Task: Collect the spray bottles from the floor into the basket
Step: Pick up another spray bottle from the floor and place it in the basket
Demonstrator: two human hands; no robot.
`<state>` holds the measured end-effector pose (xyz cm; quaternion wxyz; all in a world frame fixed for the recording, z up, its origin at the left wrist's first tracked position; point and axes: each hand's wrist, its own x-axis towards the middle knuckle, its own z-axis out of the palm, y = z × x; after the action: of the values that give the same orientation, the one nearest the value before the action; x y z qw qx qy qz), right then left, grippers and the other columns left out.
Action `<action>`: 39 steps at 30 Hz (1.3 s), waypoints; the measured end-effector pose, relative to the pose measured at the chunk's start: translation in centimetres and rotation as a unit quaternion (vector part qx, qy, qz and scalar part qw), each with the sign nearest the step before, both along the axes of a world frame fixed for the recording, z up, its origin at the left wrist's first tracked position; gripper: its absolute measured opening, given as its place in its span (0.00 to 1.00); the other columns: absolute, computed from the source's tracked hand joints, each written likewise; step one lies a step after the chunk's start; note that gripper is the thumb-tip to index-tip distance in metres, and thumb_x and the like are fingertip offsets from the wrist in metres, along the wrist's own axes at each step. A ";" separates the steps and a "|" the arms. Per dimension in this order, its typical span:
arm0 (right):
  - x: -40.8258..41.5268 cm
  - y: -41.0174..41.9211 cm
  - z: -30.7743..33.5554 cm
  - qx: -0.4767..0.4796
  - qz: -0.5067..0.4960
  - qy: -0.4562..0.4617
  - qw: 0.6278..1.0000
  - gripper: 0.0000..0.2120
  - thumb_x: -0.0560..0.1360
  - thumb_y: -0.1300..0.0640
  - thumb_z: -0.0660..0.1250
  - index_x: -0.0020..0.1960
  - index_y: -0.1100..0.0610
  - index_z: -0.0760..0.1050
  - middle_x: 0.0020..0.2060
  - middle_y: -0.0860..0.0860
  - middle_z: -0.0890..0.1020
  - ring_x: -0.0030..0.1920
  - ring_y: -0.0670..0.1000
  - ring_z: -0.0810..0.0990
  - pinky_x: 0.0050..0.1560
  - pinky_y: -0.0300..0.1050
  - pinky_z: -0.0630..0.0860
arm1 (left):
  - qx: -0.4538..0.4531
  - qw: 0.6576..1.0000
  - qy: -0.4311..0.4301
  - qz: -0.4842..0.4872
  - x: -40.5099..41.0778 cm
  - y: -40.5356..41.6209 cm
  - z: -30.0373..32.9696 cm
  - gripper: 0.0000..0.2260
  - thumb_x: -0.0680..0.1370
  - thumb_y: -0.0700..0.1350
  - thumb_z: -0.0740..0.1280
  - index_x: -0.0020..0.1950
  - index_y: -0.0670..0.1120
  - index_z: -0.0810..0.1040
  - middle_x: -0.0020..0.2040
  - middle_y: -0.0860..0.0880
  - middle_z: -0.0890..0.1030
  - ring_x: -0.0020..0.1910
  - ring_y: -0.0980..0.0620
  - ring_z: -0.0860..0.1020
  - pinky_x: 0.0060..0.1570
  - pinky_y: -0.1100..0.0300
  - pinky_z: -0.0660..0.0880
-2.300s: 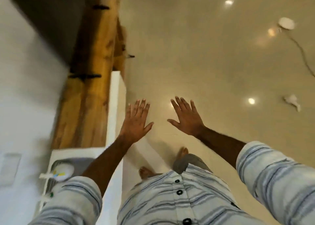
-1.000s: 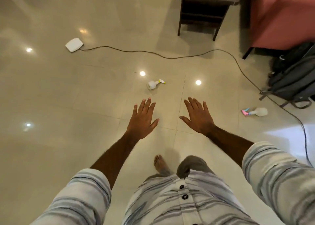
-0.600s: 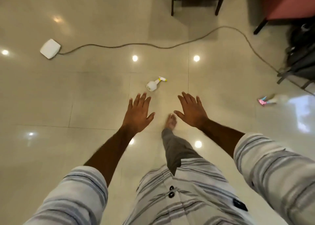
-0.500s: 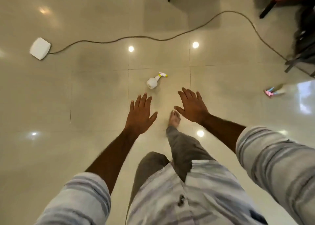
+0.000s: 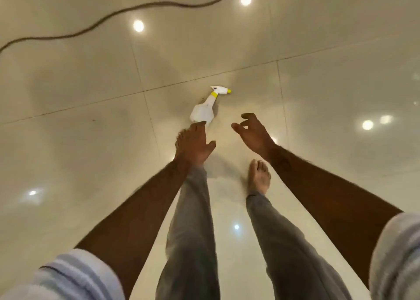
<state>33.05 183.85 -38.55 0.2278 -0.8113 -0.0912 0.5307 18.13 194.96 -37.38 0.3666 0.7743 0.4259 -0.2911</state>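
I count one glossy tiled floor [image 5: 79, 140], one dark cable [image 5: 95, 27] snaking across its far side, two bare feet, two hands, and one spray bottle [image 5: 203, 113] lying on its side just ahead of my left toes. My left hand [image 5: 193, 145] hangs spread, empty; my right hand [image 5: 252, 133] curls loosely around nothing. I could knock the bottle skidding off on that slick tile if I fumble.
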 end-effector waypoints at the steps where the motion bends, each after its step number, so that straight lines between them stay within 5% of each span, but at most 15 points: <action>1: -0.3 1.1 -3.3 -0.009 -0.022 0.018 1.000 0.27 0.77 0.45 0.67 0.70 0.57 0.66 0.58 0.54 0.79 0.58 0.53 0.77 0.53 0.43 0.72 | 0.003 1.000 0.003 0.001 0.0 1.1 -3.4 0.33 0.77 0.52 0.69 0.77 0.43 0.60 0.75 0.41 0.65 0.71 0.37 0.68 0.69 0.42 0.67; 4: -0.8 3.4 -10.7 -0.034 -0.084 0.067 0.994 0.25 0.77 0.45 0.67 0.69 0.55 0.68 0.51 0.51 0.78 0.50 0.51 0.77 0.49 0.41 0.72 | 0.029 0.999 -0.003 0.021 -0.2 3.4 -11.1 0.37 0.74 0.54 0.72 0.76 0.43 0.60 0.74 0.41 0.65 0.70 0.37 0.69 0.65 0.42 0.70; 9: -2.7 6.2 -20.1 -0.028 -0.169 0.127 0.977 0.20 0.79 0.47 0.65 0.66 0.56 0.69 0.57 0.52 0.77 0.55 0.52 0.77 0.60 0.48 0.73 | 0.015 0.993 -0.009 0.114 0.0 5.6 -21.5 0.48 0.68 0.55 0.78 0.78 0.41 0.55 0.74 0.41 0.65 0.71 0.40 0.68 0.67 0.44 0.71; 12: -3.5 7.6 -21.7 -0.011 -0.197 0.181 0.964 0.19 0.81 0.49 0.62 0.68 0.57 0.69 0.64 0.55 0.76 0.63 0.55 0.76 0.64 0.51 0.73 | -0.030 0.988 -0.043 0.148 0.7 6.1 -24.4 0.45 0.66 0.53 0.80 0.75 0.39 0.62 0.70 0.42 0.72 0.69 0.44 0.72 0.65 0.49 0.73; 16: -3.5 7.8 -19.2 0.004 -0.234 0.198 0.952 0.15 0.81 0.50 0.62 0.64 0.55 0.69 0.59 0.52 0.77 0.57 0.54 0.79 0.63 0.54 0.76 | -0.056 0.976 -0.044 0.207 1.3 5.8 -22.6 0.43 0.63 0.57 0.81 0.70 0.43 0.67 0.66 0.47 0.74 0.63 0.50 0.75 0.58 0.54 0.77; 20: -1.9 6.2 -10.6 0.034 -0.288 0.206 0.934 0.14 0.79 0.49 0.66 0.61 0.55 0.71 0.55 0.52 0.78 0.54 0.53 0.78 0.61 0.52 0.76 | -0.178 0.933 -0.086 0.299 1.7 6.1 -13.5 0.40 0.62 0.56 0.80 0.69 0.49 0.68 0.59 0.53 0.77 0.52 0.54 0.80 0.49 0.53 0.80; 25: 0.9 2.7 7.4 0.114 -0.352 0.242 0.897 0.11 0.78 0.49 0.67 0.58 0.52 0.76 0.55 0.49 0.81 0.54 0.51 0.81 0.58 0.50 0.77 | -0.382 0.877 -0.103 0.274 1.9 4.8 4.6 0.36 0.64 0.57 0.78 0.69 0.56 0.68 0.63 0.50 0.76 0.57 0.49 0.81 0.48 0.48 0.83; 29: 2.4 -0.7 22.5 0.202 -0.454 0.207 0.843 0.12 0.76 0.53 0.70 0.58 0.51 0.75 0.51 0.49 0.81 0.53 0.51 0.81 0.51 0.46 0.79 | -0.496 0.813 -0.115 0.283 4.9 3.9 18.0 0.32 0.69 0.57 0.72 0.69 0.51 0.67 0.57 0.44 0.77 0.46 0.47 0.82 0.38 0.51 0.79; 35: 1.2 -8.2 39.2 0.310 -0.521 0.074 0.792 0.12 0.74 0.56 0.72 0.57 0.54 0.77 0.50 0.49 0.82 0.55 0.50 0.82 0.57 0.51 0.77 | -0.509 0.835 -0.058 0.200 11.0 -1.7 33.4 0.27 0.79 0.65 0.53 0.60 0.45 0.77 0.39 0.43 0.83 0.28 0.45 0.79 0.23 0.61 0.70; 39: -0.3 -15.5 47.0 0.348 -0.497 -0.012 0.795 0.18 0.73 0.55 0.74 0.60 0.57 0.76 0.53 0.54 0.82 0.56 0.53 0.83 0.54 0.49 0.80 | -0.553 0.830 0.056 0.048 13.9 -6.9 39.7 0.30 0.76 0.64 0.53 0.58 0.43 0.81 0.45 0.37 0.82 0.28 0.43 0.75 0.25 0.61 0.68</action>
<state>32.76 168.32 8.42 0.7260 -0.6175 0.1428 0.2670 31.99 188.04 2.31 0.7229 0.4029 0.2503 -0.5024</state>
